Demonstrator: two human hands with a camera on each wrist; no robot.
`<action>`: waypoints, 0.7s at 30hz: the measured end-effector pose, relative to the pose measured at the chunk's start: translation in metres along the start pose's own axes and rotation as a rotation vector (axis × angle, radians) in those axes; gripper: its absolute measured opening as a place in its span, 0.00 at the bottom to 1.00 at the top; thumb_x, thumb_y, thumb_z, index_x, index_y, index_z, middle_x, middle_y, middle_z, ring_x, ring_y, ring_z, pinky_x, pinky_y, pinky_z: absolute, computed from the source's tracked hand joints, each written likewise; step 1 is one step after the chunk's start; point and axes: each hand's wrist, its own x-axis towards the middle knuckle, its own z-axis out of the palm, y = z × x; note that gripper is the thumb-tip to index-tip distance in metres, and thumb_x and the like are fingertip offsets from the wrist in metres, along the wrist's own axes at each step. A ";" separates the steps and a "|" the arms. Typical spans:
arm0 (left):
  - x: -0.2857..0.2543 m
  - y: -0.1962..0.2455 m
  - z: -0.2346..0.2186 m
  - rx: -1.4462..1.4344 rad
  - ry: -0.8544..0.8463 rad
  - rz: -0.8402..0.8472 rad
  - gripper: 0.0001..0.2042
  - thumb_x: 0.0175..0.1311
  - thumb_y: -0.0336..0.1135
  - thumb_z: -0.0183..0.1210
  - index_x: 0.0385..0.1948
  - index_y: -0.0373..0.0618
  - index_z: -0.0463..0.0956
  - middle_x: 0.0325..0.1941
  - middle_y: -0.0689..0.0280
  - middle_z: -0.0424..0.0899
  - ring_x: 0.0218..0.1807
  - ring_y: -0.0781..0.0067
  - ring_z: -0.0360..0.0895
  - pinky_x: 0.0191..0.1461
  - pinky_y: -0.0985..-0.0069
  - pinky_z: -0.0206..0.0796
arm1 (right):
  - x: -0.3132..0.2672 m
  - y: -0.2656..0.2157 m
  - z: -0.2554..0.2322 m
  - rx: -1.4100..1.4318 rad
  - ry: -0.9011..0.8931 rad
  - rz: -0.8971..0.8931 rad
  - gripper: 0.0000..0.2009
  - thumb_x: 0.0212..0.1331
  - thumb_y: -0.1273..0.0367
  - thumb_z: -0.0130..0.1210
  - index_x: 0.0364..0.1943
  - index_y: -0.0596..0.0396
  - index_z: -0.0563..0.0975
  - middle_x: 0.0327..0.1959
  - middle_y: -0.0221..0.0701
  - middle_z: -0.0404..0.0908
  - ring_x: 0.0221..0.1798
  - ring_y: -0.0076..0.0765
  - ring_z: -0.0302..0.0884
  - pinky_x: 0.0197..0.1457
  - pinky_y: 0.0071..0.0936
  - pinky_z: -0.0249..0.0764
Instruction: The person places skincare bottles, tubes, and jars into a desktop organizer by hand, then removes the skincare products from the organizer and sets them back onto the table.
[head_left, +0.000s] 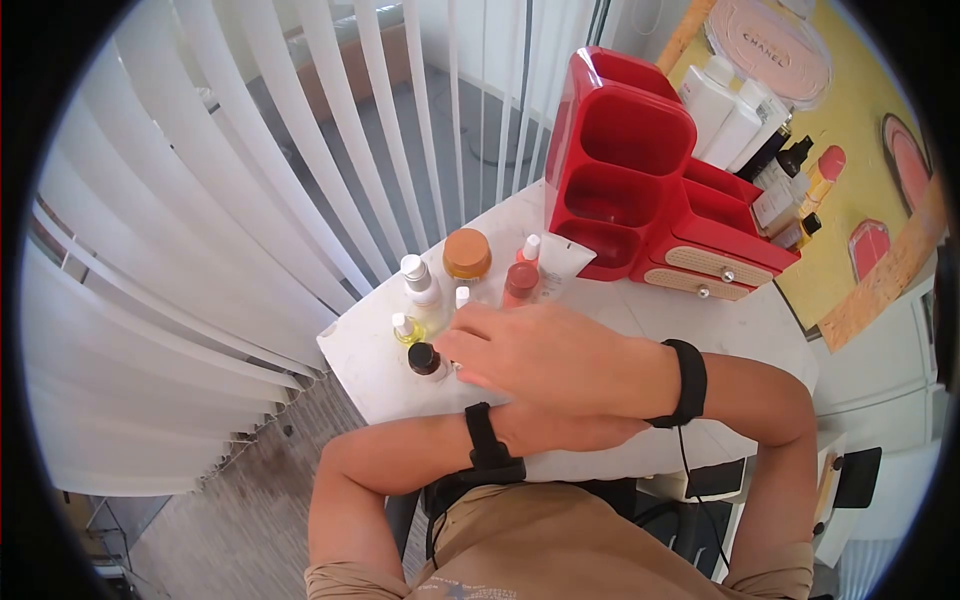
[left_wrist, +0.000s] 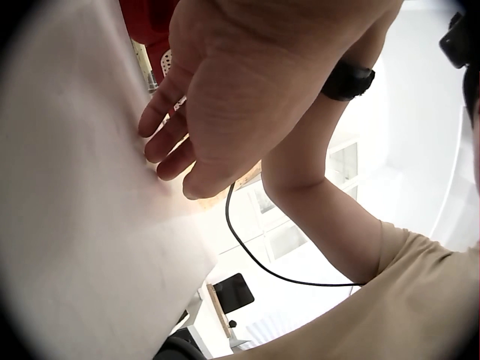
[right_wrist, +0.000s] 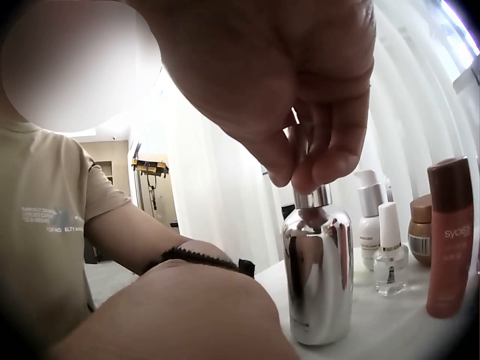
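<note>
A shiny silver bottle (right_wrist: pixel 319 277) stands upright on the white tabletop. My right hand (head_left: pixel 545 355) reaches down over it, thumb and fingertips pinching its top in the right wrist view. From the head camera, that hand hides most of the bottle. My left hand (head_left: pixel 570 430) lies beneath the right forearm, its fingers (left_wrist: pixel 172 146) loosely extended near the tabletop and holding nothing. Around the silver bottle stand a dark-capped bottle (head_left: pixel 423 359), a yellow bottle (head_left: pixel 408 328), a white pump bottle (head_left: pixel 420 283), a clear bottle with a white cap (right_wrist: pixel 389 262) and a red bottle (right_wrist: pixel 451 247).
A brown-lidded jar (head_left: pixel 467 254) and a white tube (head_left: pixel 564 268) stand farther back. The red organizer (head_left: pixel 630 130) with drawers rises at the back right, several bottles beside it. White vertical blinds (head_left: pixel 250 150) hang along the left table edge. A black cable (head_left: pixel 692 480) trails from the right wristband.
</note>
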 end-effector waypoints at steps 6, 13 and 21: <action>0.013 -0.016 0.039 0.131 -0.265 -0.067 0.12 0.71 0.38 0.59 0.50 0.44 0.79 0.51 0.64 0.84 0.52 0.67 0.80 0.56 0.67 0.72 | -0.031 -0.002 -0.047 0.113 0.030 0.219 0.16 0.65 0.66 0.62 0.55 0.50 0.76 0.48 0.33 0.80 0.47 0.42 0.83 0.40 0.35 0.81; 0.024 -0.016 0.028 0.231 -0.570 0.143 0.04 0.66 0.32 0.58 0.35 0.43 0.78 0.35 0.62 0.79 0.41 0.59 0.81 0.47 0.63 0.73 | -0.137 0.049 -0.140 -0.268 0.395 0.659 0.12 0.65 0.65 0.61 0.50 0.50 0.81 0.45 0.33 0.83 0.46 0.38 0.84 0.45 0.34 0.81; 0.022 -0.020 0.031 0.228 -0.576 0.117 0.05 0.70 0.35 0.58 0.39 0.46 0.77 0.37 0.62 0.77 0.43 0.59 0.79 0.51 0.63 0.73 | -0.243 0.121 -0.179 -0.593 0.450 1.071 0.23 0.68 0.53 0.60 0.58 0.53 0.76 0.46 0.39 0.85 0.42 0.44 0.85 0.46 0.38 0.79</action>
